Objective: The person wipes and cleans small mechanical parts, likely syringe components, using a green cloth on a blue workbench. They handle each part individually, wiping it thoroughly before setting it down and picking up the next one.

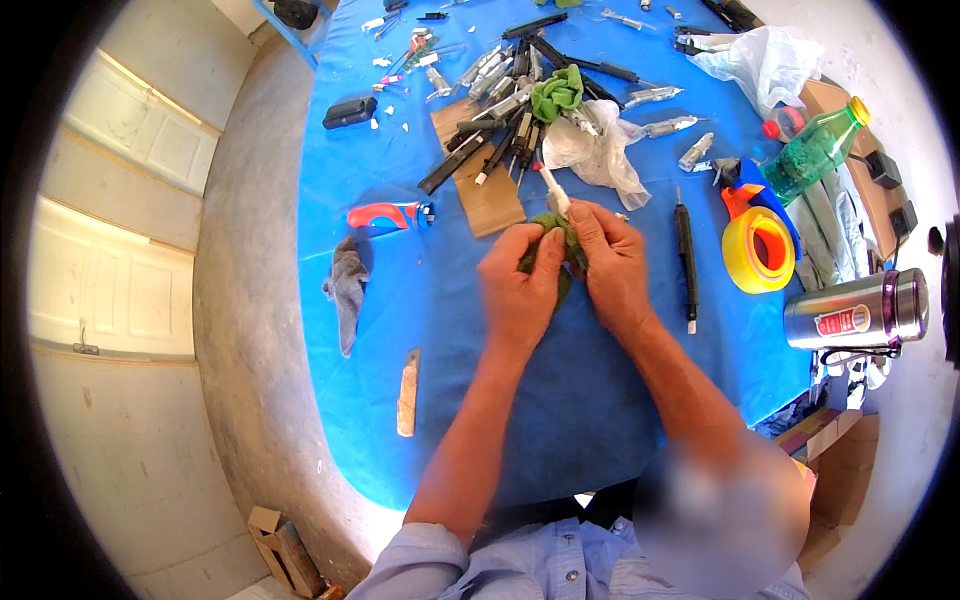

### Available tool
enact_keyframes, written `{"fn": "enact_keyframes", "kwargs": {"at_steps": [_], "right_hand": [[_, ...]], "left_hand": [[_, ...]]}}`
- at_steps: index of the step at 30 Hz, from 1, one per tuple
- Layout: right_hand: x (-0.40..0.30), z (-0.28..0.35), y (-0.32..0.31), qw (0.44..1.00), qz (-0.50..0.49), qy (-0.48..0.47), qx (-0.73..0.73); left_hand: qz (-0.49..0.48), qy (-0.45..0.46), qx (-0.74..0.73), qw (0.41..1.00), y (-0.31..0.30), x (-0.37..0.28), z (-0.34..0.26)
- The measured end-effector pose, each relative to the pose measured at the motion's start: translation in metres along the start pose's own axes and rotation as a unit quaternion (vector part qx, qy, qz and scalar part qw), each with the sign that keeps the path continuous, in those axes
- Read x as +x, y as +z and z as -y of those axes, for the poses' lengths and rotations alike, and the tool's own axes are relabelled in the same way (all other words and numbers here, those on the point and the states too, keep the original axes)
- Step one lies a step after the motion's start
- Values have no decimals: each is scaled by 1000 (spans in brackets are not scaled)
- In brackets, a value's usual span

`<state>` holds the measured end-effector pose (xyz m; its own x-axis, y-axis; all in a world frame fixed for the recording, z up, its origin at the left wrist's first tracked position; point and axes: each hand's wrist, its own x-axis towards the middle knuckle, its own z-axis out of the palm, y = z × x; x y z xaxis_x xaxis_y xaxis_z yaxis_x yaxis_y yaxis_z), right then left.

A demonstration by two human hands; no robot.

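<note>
Both hands meet over the blue-covered table. My left hand (pixel 523 274) pinches a green cloth (pixel 552 223), which bunches between the hands and hangs below them. My right hand (pixel 611 262) grips a small white part (pixel 556 193) that points up and away, along with the cloth's right side; the covered portion is hidden by the fingers. Just beyond the hands, a pile of black and clear syringe-like tools (pixel 510 97) lies partly on a flat piece of cardboard (pixel 487 195). Another green cloth (pixel 558 93) and a crumpled plastic bag (pixel 596 154) rest against the pile.
Left on the table are a red-blue tool (pixel 390 215), a grey rag (pixel 347 289), a wood-handled blade (pixel 408 394) and a black case (pixel 350 112). At right are a black rod-like tool (pixel 684 259), yellow tape (pixel 757 250), a green bottle (pixel 817 154) and a steel flask (pixel 844 313).
</note>
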<state>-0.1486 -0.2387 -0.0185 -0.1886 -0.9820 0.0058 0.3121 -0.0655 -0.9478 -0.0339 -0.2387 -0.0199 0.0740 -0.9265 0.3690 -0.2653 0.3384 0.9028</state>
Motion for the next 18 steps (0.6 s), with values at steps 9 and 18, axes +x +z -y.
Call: {"fn": "enact_keyframes", "kwargs": {"at_steps": [9,18], "right_hand": [[-9,0,6,995,67,69,9],[-10,0,8,987,115,111,-16]], "left_hand": [[-82,-47,-28,995,-10,8,1],[-124,-61,-31,990,-23,18,12]]}}
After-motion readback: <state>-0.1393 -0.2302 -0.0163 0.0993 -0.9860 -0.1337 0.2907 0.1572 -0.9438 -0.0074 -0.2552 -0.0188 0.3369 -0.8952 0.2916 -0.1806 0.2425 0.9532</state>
